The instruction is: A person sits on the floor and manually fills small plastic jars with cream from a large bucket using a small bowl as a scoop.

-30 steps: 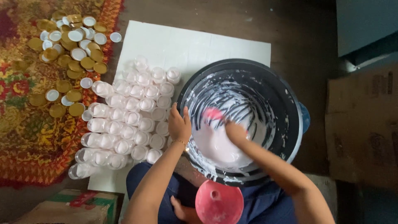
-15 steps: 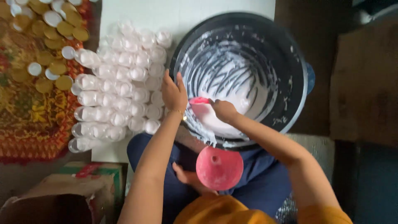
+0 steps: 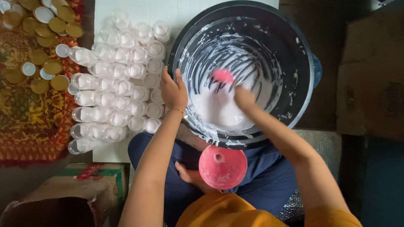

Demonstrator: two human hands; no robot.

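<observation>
A large black bucket [image 3: 303, 63] smeared with white creamy liquid stands tilted in front of me. My left hand [image 3: 173, 90] grips its left rim. My right hand [image 3: 244, 98] is down inside the bucket, blurred, holding a pink scoop [image 3: 222, 75] against the white liquid [image 3: 219, 111] pooled at the bottom. A pink funnel [image 3: 223, 167] rests on my lap below the bucket.
Several small clear jars filled with white cream [image 3: 118, 84] lie in rows on a white sheet [image 3: 105, 151] to the left. Gold and white lids [image 3: 46, 67] are scattered on a patterned rug [image 3: 29, 122]. An open cardboard box [image 3: 63, 201] sits bottom left, another carton [image 3: 370, 75] right.
The view has closed in on the bucket. My right hand with the pink scoop has swept from the left side of the pooled liquid toward the centre; my left hand stays on the rim.
</observation>
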